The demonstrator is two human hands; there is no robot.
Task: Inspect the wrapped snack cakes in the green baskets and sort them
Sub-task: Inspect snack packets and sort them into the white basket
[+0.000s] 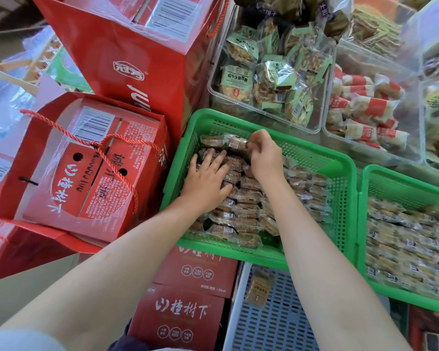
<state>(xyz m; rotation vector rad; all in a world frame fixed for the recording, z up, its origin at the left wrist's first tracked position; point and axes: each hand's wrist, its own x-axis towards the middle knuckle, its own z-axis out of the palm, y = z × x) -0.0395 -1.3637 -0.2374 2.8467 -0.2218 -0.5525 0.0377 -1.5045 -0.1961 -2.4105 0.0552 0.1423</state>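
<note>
A green basket (322,158) in the middle holds rows of brown wrapped snack cakes (246,209). My left hand (208,176) lies flat on the cakes at the basket's left side, fingers spread. My right hand (265,154) is over the far end of the rows, fingers curled, and pinches one brown wrapped cake (235,143). A second green basket (365,214) at the right holds paler wrapped cakes (411,239).
Red gift boxes in red bags (86,168) stand to the left, and more red cartons (185,300) lie below the basket. A blue-white crate (276,323) holds one wrapped cake (259,290). Clear bins (322,102) of other packaged snacks sit behind.
</note>
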